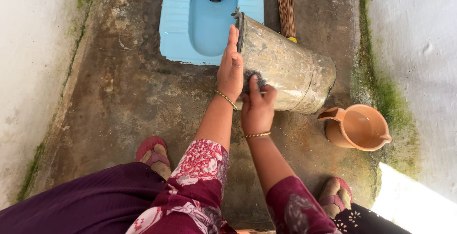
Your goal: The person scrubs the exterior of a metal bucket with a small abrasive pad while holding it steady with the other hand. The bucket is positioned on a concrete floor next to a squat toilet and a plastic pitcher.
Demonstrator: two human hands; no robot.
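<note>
I see a dark red sleeve (202,167) with pink and white flowers on the left arm, and a plainer dark red sleeve (293,205) on the right arm. Each wrist has a thin gold bead bangle, one on the left (225,99) and one on the right (257,134). Lower down there is purple cloth (90,200) on the left, and both feet wear red sandals, left (152,154) and right (335,195).
</note>
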